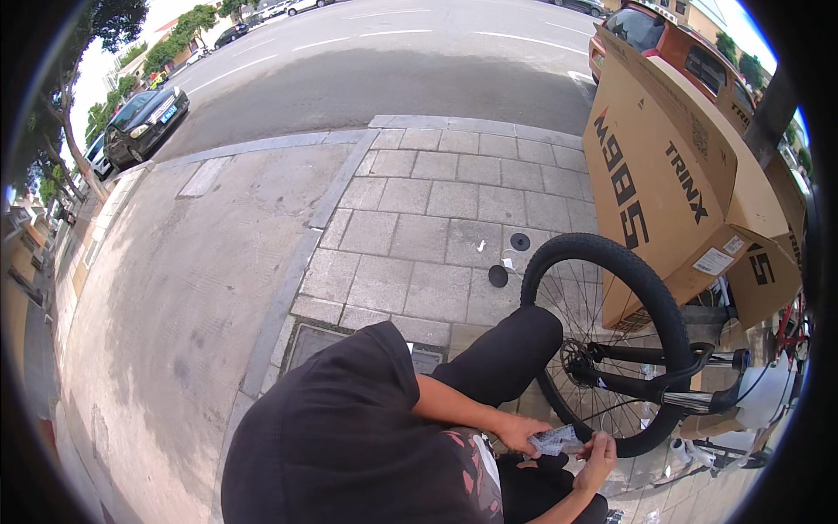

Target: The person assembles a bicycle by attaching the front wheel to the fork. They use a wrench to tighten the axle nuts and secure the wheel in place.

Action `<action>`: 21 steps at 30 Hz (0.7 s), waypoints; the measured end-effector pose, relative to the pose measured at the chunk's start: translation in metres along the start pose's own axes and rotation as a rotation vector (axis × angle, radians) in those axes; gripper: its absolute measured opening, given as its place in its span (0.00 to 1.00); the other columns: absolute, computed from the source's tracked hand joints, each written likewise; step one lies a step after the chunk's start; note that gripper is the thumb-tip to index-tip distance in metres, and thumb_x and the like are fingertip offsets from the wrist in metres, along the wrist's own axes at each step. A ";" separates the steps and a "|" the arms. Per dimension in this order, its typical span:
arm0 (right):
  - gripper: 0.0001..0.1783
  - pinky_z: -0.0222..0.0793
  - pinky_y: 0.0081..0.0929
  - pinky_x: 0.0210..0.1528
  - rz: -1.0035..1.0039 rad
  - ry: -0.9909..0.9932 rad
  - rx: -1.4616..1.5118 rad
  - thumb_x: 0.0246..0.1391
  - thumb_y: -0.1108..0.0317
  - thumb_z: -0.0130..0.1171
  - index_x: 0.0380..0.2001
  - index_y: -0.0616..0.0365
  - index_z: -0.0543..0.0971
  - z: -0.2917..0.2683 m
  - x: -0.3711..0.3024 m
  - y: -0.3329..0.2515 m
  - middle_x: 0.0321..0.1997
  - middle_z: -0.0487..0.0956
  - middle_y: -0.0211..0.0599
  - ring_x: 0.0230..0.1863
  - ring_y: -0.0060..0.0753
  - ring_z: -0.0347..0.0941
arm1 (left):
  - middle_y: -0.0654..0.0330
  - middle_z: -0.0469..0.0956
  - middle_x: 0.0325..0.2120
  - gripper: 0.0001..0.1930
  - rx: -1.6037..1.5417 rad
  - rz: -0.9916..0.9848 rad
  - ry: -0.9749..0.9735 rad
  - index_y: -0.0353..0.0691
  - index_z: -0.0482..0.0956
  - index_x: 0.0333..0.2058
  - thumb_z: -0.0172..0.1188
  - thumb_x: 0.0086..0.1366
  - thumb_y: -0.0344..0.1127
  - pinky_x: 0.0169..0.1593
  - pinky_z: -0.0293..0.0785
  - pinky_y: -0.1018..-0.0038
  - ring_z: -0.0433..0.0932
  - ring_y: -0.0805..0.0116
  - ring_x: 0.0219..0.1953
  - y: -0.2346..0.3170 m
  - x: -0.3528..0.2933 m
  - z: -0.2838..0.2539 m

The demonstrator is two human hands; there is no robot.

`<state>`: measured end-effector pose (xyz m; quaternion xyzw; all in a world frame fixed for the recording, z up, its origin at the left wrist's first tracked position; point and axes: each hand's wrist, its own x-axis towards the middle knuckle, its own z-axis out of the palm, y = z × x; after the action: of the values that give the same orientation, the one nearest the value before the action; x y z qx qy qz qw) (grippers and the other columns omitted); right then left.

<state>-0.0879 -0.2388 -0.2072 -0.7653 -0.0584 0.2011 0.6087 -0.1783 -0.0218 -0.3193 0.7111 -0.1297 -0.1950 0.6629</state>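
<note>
Head view: clear packet, held in two hands.
Left hand gripping one end, right hand pinching the other; packet over the lap, near the wheel. Wheel: black-tyred, mounted in fork. Carton: brown, large, beyond wheel. Discs: two, dark, on grey paving, apart.

Wheel and fork block ahead-right of the hands; past the bent knee, paving leaves room.
</note>
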 end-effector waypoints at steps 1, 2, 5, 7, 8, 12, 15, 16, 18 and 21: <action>0.26 0.70 0.20 0.36 -0.139 0.142 -0.044 0.69 0.50 0.62 0.55 0.63 0.79 0.005 0.012 0.002 0.35 0.83 0.33 0.33 0.20 0.76 | 0.52 0.81 0.47 0.33 -0.010 -0.019 -0.041 0.36 0.67 0.66 0.69 0.66 0.38 0.52 0.79 0.64 0.81 0.61 0.49 -0.010 0.002 0.001; 0.27 0.69 0.19 0.36 -0.240 0.052 -0.111 0.72 0.51 0.58 0.61 0.63 0.74 0.005 0.025 0.015 0.40 0.82 0.31 0.37 0.19 0.76 | 0.53 0.81 0.46 0.31 -0.085 -0.033 -0.088 0.36 0.68 0.65 0.67 0.69 0.40 0.49 0.80 0.65 0.82 0.62 0.47 -0.006 0.000 0.000; 0.22 0.70 0.20 0.36 -0.133 -0.128 0.048 0.75 0.55 0.53 0.58 0.64 0.76 0.044 0.024 -0.004 0.37 0.82 0.32 0.35 0.20 0.78 | 0.55 0.81 0.42 0.25 -0.255 -0.080 -0.202 0.36 0.69 0.63 0.59 0.75 0.45 0.44 0.81 0.67 0.83 0.66 0.41 0.021 -0.018 -0.003; 0.18 0.71 0.21 0.33 -0.058 -0.060 0.101 0.77 0.57 0.50 0.50 0.62 0.78 0.050 0.033 0.004 0.32 0.82 0.34 0.29 0.25 0.80 | 0.57 0.81 0.40 0.23 -0.282 -0.132 -0.261 0.36 0.69 0.62 0.54 0.79 0.48 0.42 0.82 0.70 0.83 0.69 0.39 0.030 -0.024 -0.007; 0.17 0.71 0.21 0.32 -0.039 -0.034 0.150 0.76 0.57 0.50 0.48 0.62 0.78 0.057 0.037 0.007 0.30 0.82 0.35 0.28 0.26 0.80 | 0.50 0.82 0.37 0.21 -0.172 -0.145 -0.206 0.34 0.71 0.55 0.51 0.80 0.48 0.41 0.81 0.62 0.84 0.57 0.37 0.025 -0.030 -0.009; 0.16 0.71 0.20 0.28 -0.010 0.082 0.299 0.75 0.60 0.52 0.44 0.63 0.79 0.070 0.032 -0.003 0.27 0.82 0.35 0.25 0.27 0.81 | 0.40 0.82 0.36 0.16 0.416 0.012 -0.158 0.34 0.73 0.50 0.55 0.74 0.42 0.43 0.78 0.49 0.83 0.39 0.40 0.025 -0.035 -0.036; 0.16 0.70 0.20 0.25 -0.019 0.148 0.344 0.75 0.60 0.53 0.43 0.63 0.80 0.073 0.022 -0.008 0.25 0.81 0.35 0.23 0.28 0.80 | 0.38 0.83 0.36 0.16 0.571 0.001 -0.179 0.37 0.76 0.49 0.60 0.66 0.38 0.44 0.76 0.44 0.82 0.34 0.41 0.025 -0.036 -0.051; 0.16 0.70 0.20 0.25 -0.020 0.165 0.370 0.74 0.60 0.54 0.43 0.63 0.80 0.074 0.020 -0.010 0.25 0.81 0.35 0.23 0.28 0.81 | 0.39 0.83 0.35 0.16 0.624 0.043 -0.176 0.37 0.76 0.47 0.61 0.63 0.37 0.44 0.76 0.44 0.82 0.34 0.41 0.014 -0.036 -0.053; 0.16 0.68 0.20 0.23 -0.021 0.212 0.455 0.75 0.59 0.54 0.42 0.63 0.80 0.080 0.015 -0.010 0.23 0.79 0.32 0.21 0.26 0.77 | 0.42 0.83 0.30 0.13 0.739 0.085 -0.123 0.37 0.79 0.40 0.63 0.57 0.35 0.41 0.77 0.44 0.83 0.37 0.39 0.001 -0.039 -0.053; 0.15 0.62 0.19 0.18 -0.015 0.292 0.626 0.75 0.59 0.53 0.43 0.61 0.80 0.095 0.010 -0.003 0.18 0.71 0.24 0.14 0.19 0.66 | 0.47 0.85 0.30 0.12 0.923 -0.012 -0.152 0.38 0.83 0.37 0.65 0.54 0.35 0.38 0.79 0.47 0.86 0.43 0.39 0.001 -0.034 -0.052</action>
<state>-0.1146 -0.1484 -0.2233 -0.5616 0.0882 0.0930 0.8174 -0.1848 0.0398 -0.3125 0.9162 -0.2470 -0.1720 0.2646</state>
